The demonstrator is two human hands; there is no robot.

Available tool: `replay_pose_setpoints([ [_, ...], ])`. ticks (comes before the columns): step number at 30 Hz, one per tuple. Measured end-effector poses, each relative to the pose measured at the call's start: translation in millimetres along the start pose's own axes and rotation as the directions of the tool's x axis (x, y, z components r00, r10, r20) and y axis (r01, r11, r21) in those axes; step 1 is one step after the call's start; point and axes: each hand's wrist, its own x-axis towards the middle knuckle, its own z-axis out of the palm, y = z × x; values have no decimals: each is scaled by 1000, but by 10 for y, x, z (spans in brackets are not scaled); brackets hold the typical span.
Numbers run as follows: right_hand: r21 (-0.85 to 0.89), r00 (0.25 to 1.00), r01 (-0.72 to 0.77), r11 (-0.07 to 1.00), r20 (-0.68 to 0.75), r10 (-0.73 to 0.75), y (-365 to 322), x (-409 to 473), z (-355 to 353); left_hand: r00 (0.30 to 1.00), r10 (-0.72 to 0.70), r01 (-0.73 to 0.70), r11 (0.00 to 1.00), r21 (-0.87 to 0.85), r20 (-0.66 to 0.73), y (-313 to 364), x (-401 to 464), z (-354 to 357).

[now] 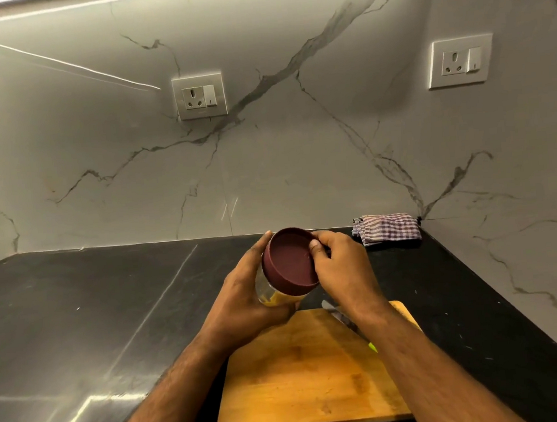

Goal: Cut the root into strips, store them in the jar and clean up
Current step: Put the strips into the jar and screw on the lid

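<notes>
A clear jar with orange-yellow strips inside is held tilted above the far edge of the wooden cutting board. My left hand grips the jar's body from the left. A maroon lid sits on the jar's mouth, facing me. My right hand grips the lid's right rim, thumb on its top. A knife lies on the board's right side, mostly hidden under my right forearm; a bit of green handle shows.
The board lies on a black stone counter that runs left and right. A folded checked cloth sits at the back right corner against the marble wall. Two wall sockets are mounted above.
</notes>
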Motion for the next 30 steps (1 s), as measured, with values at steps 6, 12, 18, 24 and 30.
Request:
replay_pose_setpoints([
  [6,120,992,106,987,-77,-97,-101,-16,-143,999,39,-40,999,18,19,-4,6,5],
  [12,54,974,225,973,-34,-223,-147,-32,-177,997,44,-47,998,41,61,27,6,3],
  [18,10,957,288,958,-36,-287,-121,-15,-116,996,42,-46,998,53,75,-22,13,-13],
  [24,114,979,205,972,-34,-203,-97,10,-143,996,61,-61,998,-5,61,40,15,0],
  [30,186,997,79,979,2,-81,-82,34,-188,996,43,-44,999,5,74,39,12,2],
])
